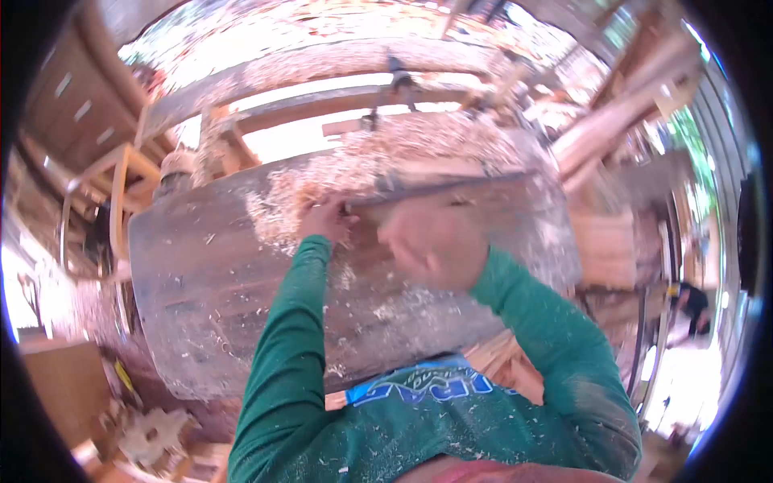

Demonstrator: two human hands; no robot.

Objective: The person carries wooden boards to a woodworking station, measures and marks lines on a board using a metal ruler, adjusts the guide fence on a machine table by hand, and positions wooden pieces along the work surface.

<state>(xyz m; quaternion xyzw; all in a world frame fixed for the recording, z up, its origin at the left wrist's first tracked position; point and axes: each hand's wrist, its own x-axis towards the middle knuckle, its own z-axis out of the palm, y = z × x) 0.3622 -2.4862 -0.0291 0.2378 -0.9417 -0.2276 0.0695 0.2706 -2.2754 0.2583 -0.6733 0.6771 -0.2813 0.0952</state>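
My left hand (pixel 326 219) is at the near end of a long dark bar-like piece (pixel 451 187), its fingers curled beside wood shavings. The bar lies slanting across the wooden workbench (pixel 217 298), its far end toward the right. Nearer to me and to the right, my right hand (pixel 435 241) is smeared by motion over the bench; its fingers look bent, but what they hold, if anything, cannot be made out. Pale wood shavings (pixel 419 137) are heaped behind the bar and around my left hand.
Beyond the bench are long planks (pixel 298 109) covered in shavings. A wooden frame (pixel 121 197) stands at the left and a brown cabinet (pixel 72 97) behind it. Thick timber (pixel 620 121) leans at the right. A dark-clothed person (pixel 694 306) appears at the far right.
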